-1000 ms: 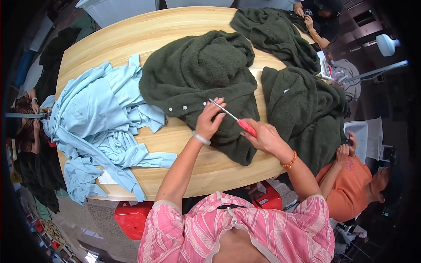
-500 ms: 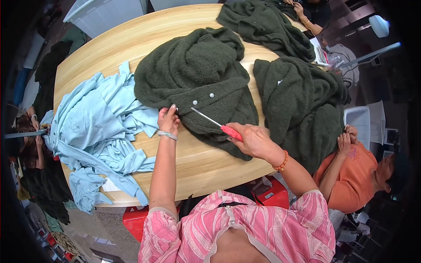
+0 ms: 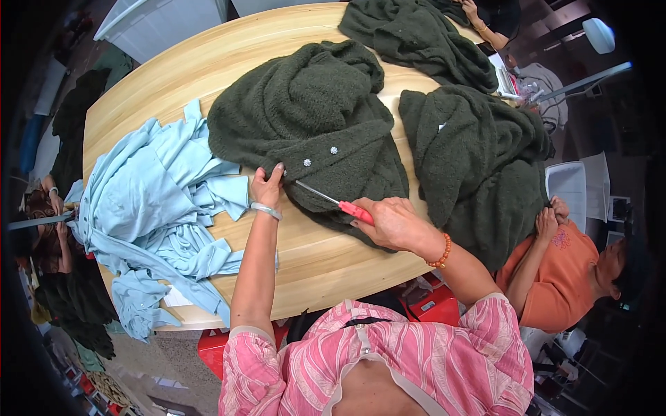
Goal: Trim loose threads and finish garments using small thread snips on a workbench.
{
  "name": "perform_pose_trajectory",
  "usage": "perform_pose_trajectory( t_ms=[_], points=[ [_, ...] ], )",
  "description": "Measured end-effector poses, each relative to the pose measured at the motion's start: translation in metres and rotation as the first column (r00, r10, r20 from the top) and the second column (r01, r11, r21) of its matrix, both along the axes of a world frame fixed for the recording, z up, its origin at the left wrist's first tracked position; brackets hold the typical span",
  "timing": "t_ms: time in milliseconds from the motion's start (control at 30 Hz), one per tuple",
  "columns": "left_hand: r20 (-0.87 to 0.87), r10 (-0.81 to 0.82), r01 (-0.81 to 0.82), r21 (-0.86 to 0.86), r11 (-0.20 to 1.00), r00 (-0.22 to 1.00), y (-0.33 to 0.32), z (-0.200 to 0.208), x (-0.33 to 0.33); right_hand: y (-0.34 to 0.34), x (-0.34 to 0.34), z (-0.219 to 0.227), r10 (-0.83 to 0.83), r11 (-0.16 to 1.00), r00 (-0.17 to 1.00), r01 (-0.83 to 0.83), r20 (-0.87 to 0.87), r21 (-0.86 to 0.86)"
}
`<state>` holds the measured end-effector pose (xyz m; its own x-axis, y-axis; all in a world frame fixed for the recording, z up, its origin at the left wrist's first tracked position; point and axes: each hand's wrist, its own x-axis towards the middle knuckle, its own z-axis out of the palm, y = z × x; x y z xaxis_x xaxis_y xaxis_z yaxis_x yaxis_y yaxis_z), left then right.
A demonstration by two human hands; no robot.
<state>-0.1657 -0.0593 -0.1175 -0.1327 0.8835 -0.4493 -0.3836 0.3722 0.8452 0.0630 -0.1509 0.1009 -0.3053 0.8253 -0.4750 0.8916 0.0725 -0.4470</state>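
Observation:
A bunched dark green fuzzy cardigan (image 3: 305, 97) lies in front of me, with two shiny round buttons (image 3: 306, 163) showing on its band. My left hand (image 3: 268, 188) pinches the near left edge of that band between thumb and fingers. In my right hand (image 3: 397, 222) is a red-handled tool (image 3: 355, 211) with a long thin metal shaft, much like a screwdriver. The shaft points left, its tip just right of my left fingertips and below the buttons. Whether the tip touches the fabric, I cannot tell.
Light blue garments (image 3: 139, 187) are heaped on the wooden table (image 3: 326, 281) at left. More dark green garments (image 3: 479, 159) lie right and at the far side. A person in orange (image 3: 551, 284) sits at right; others work at the far right and left. White bins (image 3: 159, 28) stand beyond the table.
My right hand has shifted slightly left and down, bringing the tool's tip closer to my left fingers. My left hand still grips the cardigan's edge.

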Motion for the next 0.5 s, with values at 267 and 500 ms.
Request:
perform_pose_trajectory(
  t_ms=[267,500],
  points=[
    [0.382,-0.153,0.071,0.22,0.973,0.912,-0.019,0.036,0.009,0.001,0.006,-0.007,-0.021,0.998,0.999,0.023,-0.033,0.058],
    [0.483,-0.023,-0.071,0.176,0.982,0.875,-0.019,0.048,0.002,-0.008,0.009,-0.002,-0.049,0.997,0.995,0.054,-0.087,0.056]
  ],
)
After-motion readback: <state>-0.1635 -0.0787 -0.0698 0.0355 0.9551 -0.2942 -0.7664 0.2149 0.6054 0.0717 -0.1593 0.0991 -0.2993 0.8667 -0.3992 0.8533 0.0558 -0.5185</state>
